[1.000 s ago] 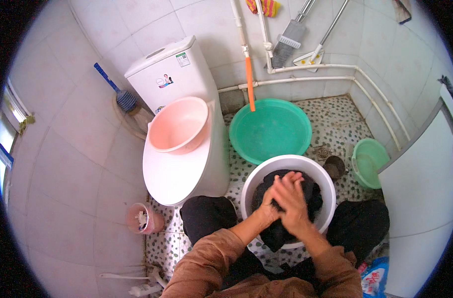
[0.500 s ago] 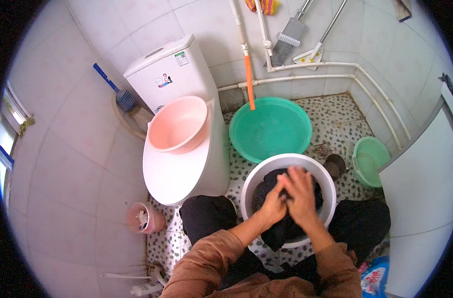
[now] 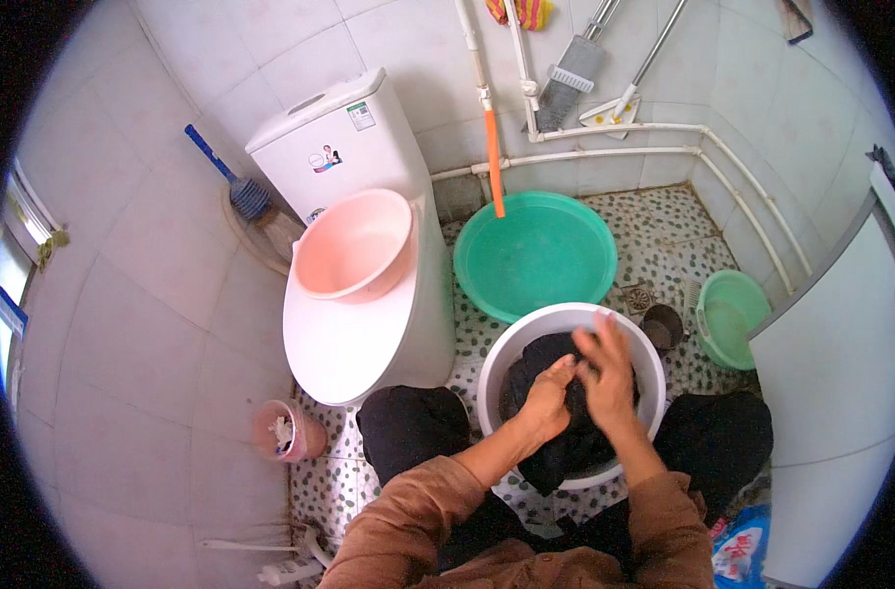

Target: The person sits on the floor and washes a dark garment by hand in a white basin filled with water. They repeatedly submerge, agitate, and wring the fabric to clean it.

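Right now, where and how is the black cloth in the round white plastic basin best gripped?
Probably take the black cloth by its narrow end, pinched from the person's side: this hangs over the white basin's near rim, while the rest lies bunched inside, partly hidden by the left hand and right hand.

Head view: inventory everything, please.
Basin: 1, white, between knees
Cloth: count unclear, black, in basin
Tub: 1, green, under hose
Hose: 1, orange, over tub
Toilet: 1, white, left
Bowl: 1, pink, on toilet
Brush: 1, blue, left wall
Bin: 1, pink, left
Washbowl: 1, pale green, right
Pot: 1, dark, by basin
Pipes: several, white, back wall
Cleaning tools: 2, grey, white, back wall
Rag: 1, striped, top
Packet: 1, blue, lower right
Panel: 1, white, right
Left hand: 1, bare, over cloth
Right hand: 1, bare, over cloth
Sleeves: 2, brown, below
Knees: 2, black, flanking basin
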The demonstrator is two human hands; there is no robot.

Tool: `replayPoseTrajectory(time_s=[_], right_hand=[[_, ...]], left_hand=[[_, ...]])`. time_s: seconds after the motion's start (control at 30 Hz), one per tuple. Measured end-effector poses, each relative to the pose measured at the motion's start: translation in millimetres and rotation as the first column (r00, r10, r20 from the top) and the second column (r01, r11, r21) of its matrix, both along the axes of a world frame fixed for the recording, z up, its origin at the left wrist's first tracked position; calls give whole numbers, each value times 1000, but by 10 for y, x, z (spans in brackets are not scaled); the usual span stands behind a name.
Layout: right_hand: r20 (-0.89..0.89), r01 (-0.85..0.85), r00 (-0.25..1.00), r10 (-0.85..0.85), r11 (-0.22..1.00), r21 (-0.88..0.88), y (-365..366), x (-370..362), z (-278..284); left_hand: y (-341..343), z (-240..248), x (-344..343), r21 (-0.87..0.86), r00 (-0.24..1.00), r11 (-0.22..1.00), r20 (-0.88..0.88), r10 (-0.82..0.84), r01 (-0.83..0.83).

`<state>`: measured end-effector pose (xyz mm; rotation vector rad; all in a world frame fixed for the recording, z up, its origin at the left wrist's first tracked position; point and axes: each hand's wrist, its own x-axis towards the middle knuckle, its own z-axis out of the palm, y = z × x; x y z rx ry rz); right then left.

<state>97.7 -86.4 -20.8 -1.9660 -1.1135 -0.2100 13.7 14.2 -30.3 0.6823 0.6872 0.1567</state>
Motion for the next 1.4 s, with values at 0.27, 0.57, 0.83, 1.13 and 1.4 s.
replayPoseTrajectory(time_s=[0.27, 0.57, 0.83, 1.13, 1.4], right_hand=[[21, -256, 966, 257, 948, 188, -87, -374, 223], [-469, 187, 881, -66, 958, 218, 6, 129, 140], [-1, -333, 943, 333, 941, 56, -105, -513, 118], [-576, 211, 817, -29, 945, 251, -45, 106, -50], [78, -138, 987, 144, 988, -75, -46, -254, -57]], left_hand=[[133, -14, -1, 159, 901, 986, 419, -112, 49], [-83, 95, 1, -115, 997, 993, 69, 32, -24], [190, 202, -113, 540, 786, 840, 543, -297, -55], [-49, 144, -10, 9, 994, 1000, 113, 12, -13], [81, -1, -86, -203, 983, 979, 183, 19, 19]])
